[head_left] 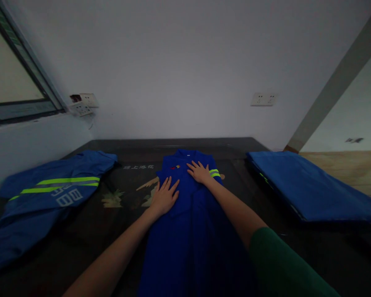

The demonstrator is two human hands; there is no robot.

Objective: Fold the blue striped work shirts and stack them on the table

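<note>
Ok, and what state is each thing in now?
Left hand, open, palm down on the middle garment
Right hand, open, palm down on the same garment
Middle garment, laid out lengthwise, collar at the far end
Left garment, loosely laid, rumpled
Right blue cloth, folded flat
Right wall socket, no plug visible

Two hands, the left (164,199) and the right (199,172), are over one worktop (244,154). Blue clothing lies in three places: left (40,220), middle (184,202) and right (312,185); how many pieces each holds cannot be told. Two socket plates (89,100) are at far left, one double plate (264,99) at far right. One window (14,70) shows, and four pale characters (138,167) mark the surface.
</note>
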